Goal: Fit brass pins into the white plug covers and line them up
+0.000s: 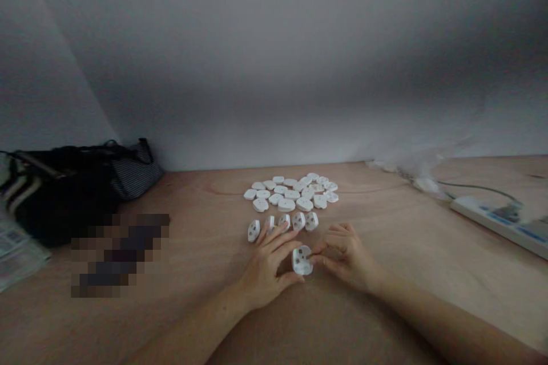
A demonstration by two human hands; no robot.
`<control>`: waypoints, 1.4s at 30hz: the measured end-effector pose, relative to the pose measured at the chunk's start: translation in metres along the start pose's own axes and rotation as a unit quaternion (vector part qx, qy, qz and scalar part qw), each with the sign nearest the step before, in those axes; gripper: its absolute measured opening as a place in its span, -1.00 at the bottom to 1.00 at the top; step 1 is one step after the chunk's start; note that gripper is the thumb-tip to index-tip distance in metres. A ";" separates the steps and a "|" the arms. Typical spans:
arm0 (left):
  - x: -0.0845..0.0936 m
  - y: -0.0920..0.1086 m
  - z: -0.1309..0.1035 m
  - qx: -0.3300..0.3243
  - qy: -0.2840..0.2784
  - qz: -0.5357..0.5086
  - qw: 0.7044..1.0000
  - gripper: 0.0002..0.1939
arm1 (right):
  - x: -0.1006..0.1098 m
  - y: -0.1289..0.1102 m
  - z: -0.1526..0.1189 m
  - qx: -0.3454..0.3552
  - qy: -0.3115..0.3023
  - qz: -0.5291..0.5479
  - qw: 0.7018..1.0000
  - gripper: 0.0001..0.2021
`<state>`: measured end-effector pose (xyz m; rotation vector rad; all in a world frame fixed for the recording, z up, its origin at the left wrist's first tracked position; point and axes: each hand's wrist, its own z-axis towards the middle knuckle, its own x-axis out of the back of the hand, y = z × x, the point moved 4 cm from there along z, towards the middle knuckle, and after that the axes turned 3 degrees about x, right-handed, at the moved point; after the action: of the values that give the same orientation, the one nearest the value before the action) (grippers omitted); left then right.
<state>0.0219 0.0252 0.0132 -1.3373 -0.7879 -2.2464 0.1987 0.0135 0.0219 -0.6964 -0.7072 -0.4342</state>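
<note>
A white plastic piece with dark holes [302,260] stands on the wooden table between my hands. My left hand [274,265] is at its left side, fingers apart, the thumb near its lower edge. My right hand [342,256] is closed in a pinch at the piece's right side; whatever else the fingertips may hold is too small to make out. Beyond my left fingers several similar pieces stand in a row, among them one at the left end [253,231] and one at the right end [311,221]. Farther back lies a cluster of white pieces [291,195].
A white power strip [496,219] with a cable lies at the right, near clear plastic wrapping [423,174]. Black bags [64,194] and printed paper [19,251] are at the left, beside a pixelated dark object [124,254]. A pale wall [274,68] rises behind.
</note>
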 end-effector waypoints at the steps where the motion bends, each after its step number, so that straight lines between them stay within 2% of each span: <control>1: 0.000 0.000 0.000 0.001 0.003 -0.001 1.000 -0.47 | 0.000 -0.001 0.000 -0.002 0.000 -0.004 1.000 -0.89; 7: 0.001 0.000 0.000 0.002 0.012 -0.003 1.000 -0.47 | -0.003 -0.005 0.000 -0.010 -0.020 -0.018 1.000 -0.89; 10: 0.002 0.002 0.000 -0.002 0.013 0.002 1.000 -0.49 | -0.005 -0.006 0.001 -0.011 -0.009 -0.029 0.999 -0.87; 17: 0.005 0.006 0.001 -0.004 0.032 0.009 0.999 -0.51 | -0.005 -0.015 -0.002 0.047 0.022 -0.102 0.993 -0.87; 18: 0.005 0.006 0.001 -0.003 0.039 0.009 0.999 -0.51 | -0.003 -0.015 -0.002 0.049 0.026 -0.107 0.993 -0.85; 20: 0.006 0.005 0.001 -0.002 0.053 0.005 0.999 -0.52 | 0.000 -0.011 -0.002 0.037 0.024 -0.097 0.994 -0.64; 22: 0.005 0.004 0.001 -0.002 0.061 -0.003 0.998 -0.50 | 0.002 -0.004 -0.001 0.011 0.004 -0.068 0.998 -0.36; 24: 0.004 0.002 0.001 -0.001 0.066 -0.014 0.998 -0.46 | -0.001 0.002 -0.001 -0.015 -0.025 -0.022 0.999 -0.22; 27: 0.003 -0.001 0.000 -0.003 0.082 -0.028 0.996 -0.42 | -0.010 0.006 -0.001 -0.039 -0.048 0.051 0.997 -0.27; 31: 0.003 0.000 -0.001 -0.005 0.110 -0.054 0.992 -0.44 | -0.018 0.004 -0.001 -0.063 -0.035 0.176 0.982 -0.44; 35: 0.006 0.001 0.000 0.018 0.137 -0.095 0.986 -0.36 | -0.008 0.007 0.002 -0.066 -0.022 0.271 0.960 -0.56; 38: 0.007 0.003 0.000 0.012 0.097 -0.110 0.989 -0.53 | 0.011 0.031 0.006 -0.085 0.050 0.229 0.969 -0.61; 40: 0.006 0.007 -0.001 -0.024 0.022 -0.110 0.993 -0.58 | 0.020 0.054 0.008 -0.099 0.077 0.174 0.977 -0.61; 42: 0.004 0.010 -0.003 -0.051 -0.066 -0.094 0.992 -0.47 | 0.024 0.077 0.008 -0.113 0.100 0.121 0.981 -0.60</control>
<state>0.0243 0.0153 0.0184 -1.5300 -0.8883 -2.3904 0.2561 0.0696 0.0105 -0.9274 -0.3807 -0.3568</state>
